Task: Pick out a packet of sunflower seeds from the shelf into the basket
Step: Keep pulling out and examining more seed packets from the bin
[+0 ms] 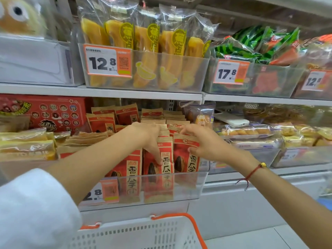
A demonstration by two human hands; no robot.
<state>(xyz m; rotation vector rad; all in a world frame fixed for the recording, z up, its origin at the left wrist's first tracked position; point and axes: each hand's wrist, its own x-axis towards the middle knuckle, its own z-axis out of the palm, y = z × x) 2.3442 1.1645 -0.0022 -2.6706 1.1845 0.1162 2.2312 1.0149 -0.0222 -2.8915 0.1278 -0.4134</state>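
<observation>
Gripping middle seed packet [158, 159] with left hand [150, 135], right hand [201, 142] pinching neighbour packet [186, 155]. Lift straight up, basket [143, 232] at 6 o'clock.

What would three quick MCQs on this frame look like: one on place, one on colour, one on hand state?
1. Where is the basket?
A. On the top shelf
B. Below the clear bin of seed packets
C. Right of the watermelon-print bags

2. What colour are the basket's handles?
A. Orange
B. Blue
C. Black

3. What is the left hand doing?
A. Hanging idle
B. Holding the basket
C. Gripping a red seed packet

Key: 1 B, it sits at the bottom of the frame under the bin. 2 A, the handle on the white basket is orange. 3 C, its thumb lies on the packet's front with fingers over its top.
</observation>
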